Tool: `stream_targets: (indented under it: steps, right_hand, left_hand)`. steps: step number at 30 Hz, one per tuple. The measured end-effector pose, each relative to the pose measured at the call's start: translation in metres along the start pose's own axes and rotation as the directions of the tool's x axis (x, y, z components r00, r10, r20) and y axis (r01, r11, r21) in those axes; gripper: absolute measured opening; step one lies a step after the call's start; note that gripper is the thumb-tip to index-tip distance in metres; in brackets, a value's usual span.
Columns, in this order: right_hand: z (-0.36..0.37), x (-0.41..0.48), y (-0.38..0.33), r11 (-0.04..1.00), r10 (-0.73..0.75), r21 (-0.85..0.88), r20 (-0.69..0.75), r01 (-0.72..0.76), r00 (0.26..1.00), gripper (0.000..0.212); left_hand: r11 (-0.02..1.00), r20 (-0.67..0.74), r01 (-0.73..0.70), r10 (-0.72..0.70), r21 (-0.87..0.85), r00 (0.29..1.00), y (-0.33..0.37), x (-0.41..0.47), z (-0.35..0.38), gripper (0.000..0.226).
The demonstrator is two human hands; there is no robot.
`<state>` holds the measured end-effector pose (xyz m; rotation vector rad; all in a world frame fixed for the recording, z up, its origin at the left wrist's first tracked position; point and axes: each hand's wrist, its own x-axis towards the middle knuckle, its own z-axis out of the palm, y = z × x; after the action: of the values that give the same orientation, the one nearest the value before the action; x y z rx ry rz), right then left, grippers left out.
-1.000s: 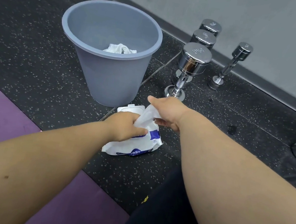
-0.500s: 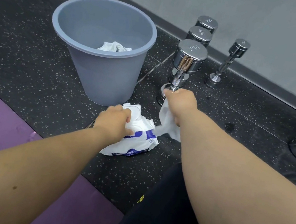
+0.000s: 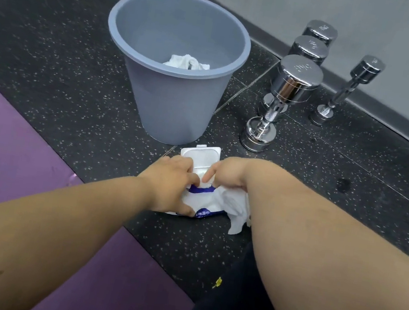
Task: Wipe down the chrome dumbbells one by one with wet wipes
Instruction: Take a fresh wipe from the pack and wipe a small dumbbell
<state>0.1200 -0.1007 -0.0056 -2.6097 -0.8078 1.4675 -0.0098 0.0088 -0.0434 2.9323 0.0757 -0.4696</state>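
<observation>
A white and blue pack of wet wipes (image 3: 204, 209) lies on the dark floor with its white flip lid (image 3: 202, 155) standing open. My left hand (image 3: 170, 184) presses down on the pack. My right hand (image 3: 227, 175) holds a loose white wipe (image 3: 236, 209) that hangs under the palm, and its fingers reach to the pack's opening. Three chrome dumbbells stand upright in a row beyond my hands, the nearest dumbbell (image 3: 282, 97) largest. A thinner chrome dumbbell (image 3: 347, 91) leans to their right.
A grey-blue plastic bin (image 3: 174, 69) stands just left of the dumbbells, with a crumpled white wipe (image 3: 187, 62) inside. A purple mat (image 3: 12, 140) covers the floor at the left. A grey wall (image 3: 380, 21) runs behind the dumbbells.
My right hand, with the wipe pulled free, has come back from near the closest dumbbell to the pack's opening. My left hand stays on the pack. The view has shifted to the left.
</observation>
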Motion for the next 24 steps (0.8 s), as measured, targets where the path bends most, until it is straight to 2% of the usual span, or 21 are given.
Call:
stream_targets:
  steps: [2, 4, 6, 9, 12, 14, 17, 20, 22, 24]
  right_hand:
    - [-0.001, -0.001, 0.0, 1.0, 0.001, 0.028, -0.044, 0.0, 0.999, 0.027]
    - [0.0, -0.001, -0.001, 0.999, 0.034, -0.002, -0.022, -0.034, 0.999, 0.022]
    - [0.001, -0.003, -0.003, 0.994, 0.058, -0.091, 0.046, -0.053, 0.997, 0.033]
    - [0.003, -0.01, -0.008, 0.983, 0.04, -0.182, 0.174, -0.008, 0.984, 0.046]
    - [0.005, -0.01, -0.011, 0.99, 0.046, -0.14, 0.261, -0.01, 0.964, 0.061]
    - [0.008, -0.005, -0.011, 0.994, 0.055, -0.104, 0.199, -0.034, 0.979, 0.051]
    - [0.007, 0.005, -0.008, 0.994, 0.05, 0.099, -0.033, -0.047, 0.998, 0.016]
    - [0.001, 0.006, -0.007, 0.974, 0.001, 0.222, -0.223, 0.05, 0.975, 0.009]
    - [0.001, 0.001, -0.008, 0.973, -0.01, 0.226, -0.187, 0.053, 0.982, 0.013]
    - [0.007, -0.006, -0.011, 0.994, 0.037, 0.108, -0.042, -0.033, 0.998, 0.014]
  left_hand:
    - [0.997, 0.014, -0.03, 0.029, 0.077, 0.999, 0.004, 0.001, 0.001, 0.069]
    - [0.993, 0.02, -0.048, 0.046, 0.107, 0.999, 0.009, 0.004, 0.001, 0.068]
    - [0.991, 0.022, -0.05, 0.048, 0.124, 0.999, 0.013, 0.008, -0.001, 0.065]
    - [0.992, 0.027, -0.041, 0.038, 0.122, 0.999, 0.011, 0.012, -0.006, 0.057]
    - [0.995, 0.013, -0.031, 0.029, 0.1, 0.999, 0.006, 0.011, -0.006, 0.051]
    - [0.998, 0.008, -0.018, 0.017, 0.062, 1.0, 0.002, 0.008, -0.005, 0.048]
    - [1.0, 0.006, -0.013, 0.013, -0.002, 1.0, -0.002, 0.004, -0.007, 0.046]
    - [0.998, 0.026, -0.013, 0.015, -0.06, 1.0, -0.006, 0.002, -0.011, 0.041]
    - [0.998, 0.036, -0.018, 0.02, -0.064, 0.999, -0.006, 0.002, -0.013, 0.039]
    - [0.998, 0.036, -0.026, 0.027, -0.049, 0.999, -0.005, 0.003, -0.013, 0.036]
